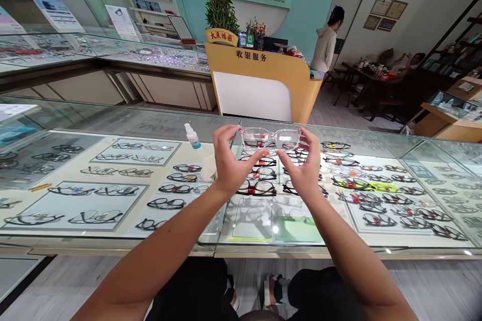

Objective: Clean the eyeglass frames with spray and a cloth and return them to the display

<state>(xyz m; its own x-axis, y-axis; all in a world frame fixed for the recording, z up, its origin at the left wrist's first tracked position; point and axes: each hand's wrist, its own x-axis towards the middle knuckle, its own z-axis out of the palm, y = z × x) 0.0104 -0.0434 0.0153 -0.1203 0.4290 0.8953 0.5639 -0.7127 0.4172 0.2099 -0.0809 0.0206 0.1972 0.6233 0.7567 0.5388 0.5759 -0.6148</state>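
I hold a pair of clear-framed glasses (pixel 270 138) up in front of me over a glass display counter (pixel 113 241). My left hand (pixel 227 163) pinches the left end of the frame, fingers curled round it. My right hand (pixel 302 163) grips the right end the same way. The lenses face away from me and are level. Under the counter glass lie several rows of dark-framed glasses (pixel 259 188).
A small white spray bottle (pixel 193 136) stands on the counter left of my hands. Beyond is an orange cashier desk (pixel 263 83) with a plant (pixel 219 7). A person in a light hoodie (pixel 326 47) stands at the back right near a dark table (pixel 371 83).
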